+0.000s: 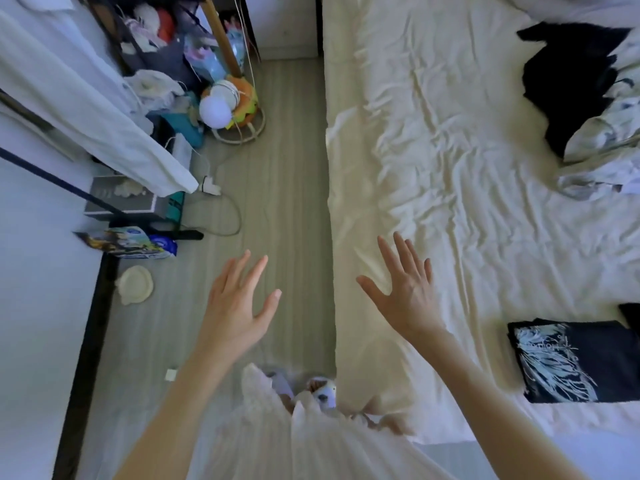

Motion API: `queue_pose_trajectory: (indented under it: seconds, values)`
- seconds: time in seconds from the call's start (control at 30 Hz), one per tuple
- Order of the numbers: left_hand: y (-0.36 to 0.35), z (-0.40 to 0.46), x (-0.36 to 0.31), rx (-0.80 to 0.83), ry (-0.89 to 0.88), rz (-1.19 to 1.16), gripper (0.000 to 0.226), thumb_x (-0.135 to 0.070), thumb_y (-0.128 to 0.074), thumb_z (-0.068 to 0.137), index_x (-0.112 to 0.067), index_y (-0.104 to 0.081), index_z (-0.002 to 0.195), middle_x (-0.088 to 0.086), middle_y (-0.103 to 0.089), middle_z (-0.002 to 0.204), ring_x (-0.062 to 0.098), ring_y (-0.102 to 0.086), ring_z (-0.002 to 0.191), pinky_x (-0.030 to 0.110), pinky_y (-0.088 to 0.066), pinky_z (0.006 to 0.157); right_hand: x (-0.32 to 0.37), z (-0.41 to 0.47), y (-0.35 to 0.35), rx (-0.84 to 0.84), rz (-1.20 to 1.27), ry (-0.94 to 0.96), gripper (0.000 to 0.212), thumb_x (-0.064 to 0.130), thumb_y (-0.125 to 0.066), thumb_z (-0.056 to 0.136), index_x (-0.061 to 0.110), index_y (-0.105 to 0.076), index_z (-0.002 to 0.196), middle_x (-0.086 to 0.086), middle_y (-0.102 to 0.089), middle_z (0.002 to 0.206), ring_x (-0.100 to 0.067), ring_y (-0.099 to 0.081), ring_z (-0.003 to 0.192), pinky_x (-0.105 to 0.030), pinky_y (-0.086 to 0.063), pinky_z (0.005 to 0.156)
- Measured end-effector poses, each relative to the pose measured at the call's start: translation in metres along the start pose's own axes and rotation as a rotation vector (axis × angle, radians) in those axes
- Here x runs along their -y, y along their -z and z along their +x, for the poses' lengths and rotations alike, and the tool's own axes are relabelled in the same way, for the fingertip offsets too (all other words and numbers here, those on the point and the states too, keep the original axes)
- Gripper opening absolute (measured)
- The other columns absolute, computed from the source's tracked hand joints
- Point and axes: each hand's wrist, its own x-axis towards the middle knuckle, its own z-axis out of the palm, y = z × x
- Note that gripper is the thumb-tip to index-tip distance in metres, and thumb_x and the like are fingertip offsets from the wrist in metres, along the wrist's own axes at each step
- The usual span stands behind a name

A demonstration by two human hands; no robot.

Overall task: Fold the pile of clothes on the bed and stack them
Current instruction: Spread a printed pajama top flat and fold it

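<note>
Clothes pile (575, 88): sitting at the far right corner of the bed, a crumpled black garment with a pale patterned fabric (609, 133) bunched up against its right side, the two touching.
Folded shirt (571, 362): lying flat near the bed's near right edge, dark with a white feathery print facing up, well apart from the pile.
Second dark piece (630, 317): just a sliver showing past the folded shirt at the frame's right edge; too little in view to say what it is.
Bed (450, 185): cream sheet, wrinkled all over, its long left edge running beside the floor.
Right hand (405, 292): held out above the bed's left edge, fingers spread wide, back of the hand up, holding nothing.
Left hand (239, 306): out over the floor beside the bed, fingers straight and fanned, thumb out, holding nothing.
Person: bare forearms reaching forward, a pale pleated skirt (277, 438) hanging below at the bottom of the view.
Floor (277, 202): light wood planks, a strip between bed and wall.
Rack corner (194, 46): crowded far left spot with soft toys, a white round lamp (214, 110) and a small wire basket (242, 129).
Hanging white cloth (86, 98): draped along the left side.
Cable (228, 216): looping on the floor near a white plug.
Colourful packet (131, 242): lying by the left wall, with a round cream item (135, 284) just beside it on the floor.
</note>
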Motion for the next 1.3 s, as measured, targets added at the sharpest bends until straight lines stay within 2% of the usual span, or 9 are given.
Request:
queue_pose_trajectory:
  seconds: [0.2,0.37,0.5,0.67,0.87,0.93,1.03,1.13,1.3]
  values:
    - [0.016,0.107,0.021,0.164,-0.13,-0.028,0.058,-0.043,-0.046,0.093,-0.028,-0.026,0.146,-0.002,-0.015,0.156,0.017,-0.006,0.145,0.034,-0.01,0.115,0.026,0.092,-0.01,-0.081,0.003,-0.122,0.074,0.057,-0.047,0.087,0.027,-0.019,0.149,-0.004,-0.016,0.157,-0.021,-0.009,0.145,-0.046,-0.005,0.116]
    - [0.058,0.261,0.04,0.247,-0.311,0.029,0.059,-0.042,-0.046,0.093,-0.027,-0.028,0.146,-0.002,-0.013,0.157,0.018,-0.007,0.145,0.038,-0.014,0.114,0.049,0.182,-0.012,-0.158,-0.018,-0.311,0.075,0.063,-0.036,0.087,0.031,-0.01,0.149,0.0,-0.009,0.158,-0.018,-0.004,0.146,-0.043,-0.001,0.117]
    - [0.09,0.372,0.023,0.246,-0.413,0.079,0.058,-0.042,-0.046,0.093,-0.027,-0.029,0.146,-0.002,-0.017,0.156,0.016,-0.008,0.144,0.04,-0.018,0.112,0.063,0.238,0.0,-0.205,0.008,-0.429,0.072,0.059,-0.039,0.09,0.03,-0.011,0.15,0.001,-0.009,0.158,-0.016,-0.004,0.146,-0.04,-0.002,0.118]
    - [0.07,0.461,-0.024,0.365,-0.561,0.113,0.057,-0.038,-0.051,0.093,-0.023,-0.034,0.145,0.001,-0.019,0.156,0.019,-0.01,0.145,0.038,-0.017,0.114,0.049,0.28,0.017,-0.306,0.086,-0.581,0.068,0.05,-0.047,0.091,0.022,-0.023,0.148,-0.002,-0.022,0.155,-0.019,-0.013,0.145,-0.042,-0.009,0.118]
    - [0.005,0.542,-0.094,0.576,-0.708,0.165,0.058,-0.035,-0.05,0.094,-0.019,-0.029,0.146,0.006,-0.011,0.157,0.022,-0.002,0.145,0.04,-0.012,0.117,-0.027,0.34,0.047,-0.352,0.075,-0.76,0.065,0.045,-0.054,0.09,0.017,-0.032,0.145,-0.008,-0.034,0.15,-0.024,-0.028,0.139,-0.039,-0.02,0.113]
    - [-0.017,0.573,-0.124,0.59,-0.729,0.202,0.058,-0.03,-0.053,0.093,-0.017,-0.03,0.146,0.009,-0.012,0.157,0.025,-0.007,0.145,0.039,-0.011,0.117,-0.061,0.366,0.061,-0.384,0.106,-0.817,0.063,0.041,-0.055,0.091,0.014,-0.034,0.144,-0.009,-0.037,0.147,-0.026,-0.034,0.135,-0.038,-0.026,0.109]
    - [-0.054,0.616,-0.173,0.551,-0.818,0.308,0.057,-0.027,-0.054,0.093,-0.015,-0.033,0.145,0.012,-0.014,0.156,0.027,-0.015,0.143,0.036,-0.015,0.114,-0.115,0.399,0.081,-0.438,0.218,-0.943,0.061,0.039,-0.051,0.094,0.012,-0.031,0.144,-0.01,-0.036,0.147,-0.026,-0.033,0.135,-0.036,-0.028,0.108]
    - [-0.101,0.653,-0.223,0.56,-0.912,0.377,0.059,-0.027,-0.048,0.095,-0.018,-0.024,0.148,0.009,-0.007,0.158,0.025,-0.01,0.145,0.036,-0.015,0.114,-0.173,0.424,0.096,-0.555,0.293,-1.064,0.057,0.037,-0.05,0.094,0.011,-0.034,0.142,-0.009,-0.041,0.143,-0.026,-0.04,0.13,-0.034,-0.034,0.102]
    - [-0.207,0.7,-0.291,0.665,-1.022,0.596,0.065,-0.036,-0.045,0.096,-0.024,-0.01,0.15,0.002,0.002,0.159,0.02,0.001,0.146,0.038,-0.01,0.116,-0.278,0.448,0.094,-0.735,0.441,-1.305,0.053,0.031,-0.05,0.095,0.006,-0.036,0.14,-0.013,-0.043,0.14,-0.025,-0.042,0.128,-0.032,-0.032,0.103]
